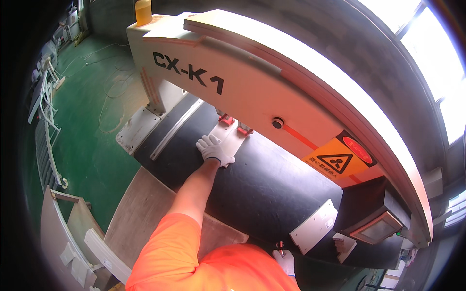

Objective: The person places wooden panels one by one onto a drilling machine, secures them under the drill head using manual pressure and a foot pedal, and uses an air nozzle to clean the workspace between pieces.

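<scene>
My left hand (212, 149), in a white glove, lies flat with its fingers spread on a pale flat panel (235, 144). The panel rests on the machine's black curved bed (262, 179). Two red-footed clamps (226, 120) press on the far end of the panel, just beyond my fingers. Low in the view, beside the bed's near edge, my gloved right hand (286, 262) is closed around a small shiny metal handle (280, 246) with a reddish part. My body hides some of that wrist.
A large white machine beam (257, 97) arches over the bed, bearing a yellow warning label (337, 157). At right sit a black control box (371, 216) and a white plate (315, 227). A wooden board (141, 203) lies at near left. Rolling racks (46, 121) stand on the green floor (92, 97).
</scene>
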{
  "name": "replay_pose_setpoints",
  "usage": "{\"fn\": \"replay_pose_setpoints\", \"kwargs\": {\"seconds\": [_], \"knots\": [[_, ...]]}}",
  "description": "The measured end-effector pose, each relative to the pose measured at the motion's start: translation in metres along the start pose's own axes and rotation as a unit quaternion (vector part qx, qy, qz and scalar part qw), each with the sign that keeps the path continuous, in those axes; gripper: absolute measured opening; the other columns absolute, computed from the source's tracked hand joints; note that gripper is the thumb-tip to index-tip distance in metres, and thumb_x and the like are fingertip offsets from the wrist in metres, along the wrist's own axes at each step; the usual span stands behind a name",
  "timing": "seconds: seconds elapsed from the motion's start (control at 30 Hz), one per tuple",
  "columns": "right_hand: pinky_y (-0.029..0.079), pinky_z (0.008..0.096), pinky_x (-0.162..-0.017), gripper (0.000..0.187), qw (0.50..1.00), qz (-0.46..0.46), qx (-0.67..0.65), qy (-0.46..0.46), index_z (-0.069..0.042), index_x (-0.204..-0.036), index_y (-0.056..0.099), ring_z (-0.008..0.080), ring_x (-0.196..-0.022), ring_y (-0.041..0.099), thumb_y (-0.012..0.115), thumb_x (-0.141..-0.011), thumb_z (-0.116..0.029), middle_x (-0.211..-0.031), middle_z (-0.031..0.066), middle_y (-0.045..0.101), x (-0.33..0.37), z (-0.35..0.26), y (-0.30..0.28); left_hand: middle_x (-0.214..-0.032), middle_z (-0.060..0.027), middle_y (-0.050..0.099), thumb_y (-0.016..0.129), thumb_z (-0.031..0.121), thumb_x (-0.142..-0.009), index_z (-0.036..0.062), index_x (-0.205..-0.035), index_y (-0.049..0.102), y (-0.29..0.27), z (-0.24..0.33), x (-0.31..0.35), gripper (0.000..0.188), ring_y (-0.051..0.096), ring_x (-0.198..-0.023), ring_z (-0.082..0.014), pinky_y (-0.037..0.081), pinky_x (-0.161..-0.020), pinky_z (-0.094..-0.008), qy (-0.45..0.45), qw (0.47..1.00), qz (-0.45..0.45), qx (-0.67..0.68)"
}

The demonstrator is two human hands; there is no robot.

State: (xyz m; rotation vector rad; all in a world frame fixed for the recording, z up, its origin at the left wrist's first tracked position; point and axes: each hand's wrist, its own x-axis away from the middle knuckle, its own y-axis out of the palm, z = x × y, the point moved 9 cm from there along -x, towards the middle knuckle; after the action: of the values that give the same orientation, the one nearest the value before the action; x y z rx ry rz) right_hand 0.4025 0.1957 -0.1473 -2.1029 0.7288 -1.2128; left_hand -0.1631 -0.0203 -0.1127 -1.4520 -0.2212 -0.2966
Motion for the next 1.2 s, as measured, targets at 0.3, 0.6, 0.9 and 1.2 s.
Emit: {"fn": "replay_pose_setpoints", "kwargs": {"seconds": [0.3, 0.6, 0.9, 1.2], "knots": [[0.057, 0.0412, -0.079, 0.055, 0.998, -0.017, -0.056, 0.004, 0.009, -0.1, 0.074, 0.0262, -0.083, 0.074, 0.079, -0.09, -0.045, -0.087, 0.0188, 0.076, 0.002, 0.022, 0.011, -0.145, -0.0163, 0.047, 0.091, 0.07, -0.064, 0.0094, -0.15, 0.045, 0.003, -0.001, -0.003, 0.115, 0.04, -0.141, -0.0359, 0.027, -0.121, -0.0491, -0.02, 0.999, 0.021, -0.022], [0.057, 0.0405, -0.081, 0.054, 0.998, -0.038, -0.054, 0.008, 0.008, -0.101, 0.075, 0.0251, -0.082, 0.073, 0.079, -0.091, -0.045, -0.086, 0.0173, 0.076, 0.014, -0.001, 0.006, -0.148, -0.0176, 0.048, 0.09, 0.069, -0.065, 0.0057, -0.154, 0.044, -0.004, 0.005, 0.002, 0.119, 0.042, -0.142, -0.0355, 0.029, -0.119, -0.0485, -0.015, 0.999, -0.013, -0.031], [0.058, 0.0421, -0.084, 0.054, 0.996, -0.086, -0.016, -0.031, 0.004, -0.106, 0.074, 0.0312, -0.088, 0.076, 0.078, -0.093, -0.049, -0.091, 0.0199, 0.077, 0.001, -0.009, 0.022, -0.147, -0.0236, 0.047, 0.091, 0.062, -0.062, 0.0005, -0.153, 0.043, 0.007, 0.007, 0.008, 0.12, 0.044, -0.14, -0.0405, 0.032, -0.117, -0.0502, 0.011, 0.998, -0.026, -0.051], [0.057, 0.0486, -0.079, 0.046, 0.988, 0.03, -0.006, -0.154, 0.001, -0.093, 0.067, 0.0365, -0.083, 0.075, 0.073, -0.096, -0.045, -0.08, 0.0182, 0.072, -0.067, -0.045, 0.008, -0.163, -0.0197, 0.045, 0.078, 0.033, -0.086, 0.0197, -0.168, 0.046, 0.044, -0.005, 0.026, 0.089, 0.045, -0.141, -0.0399, 0.032, -0.121, -0.0612, 0.529, 0.781, 0.185, -0.274]]}}
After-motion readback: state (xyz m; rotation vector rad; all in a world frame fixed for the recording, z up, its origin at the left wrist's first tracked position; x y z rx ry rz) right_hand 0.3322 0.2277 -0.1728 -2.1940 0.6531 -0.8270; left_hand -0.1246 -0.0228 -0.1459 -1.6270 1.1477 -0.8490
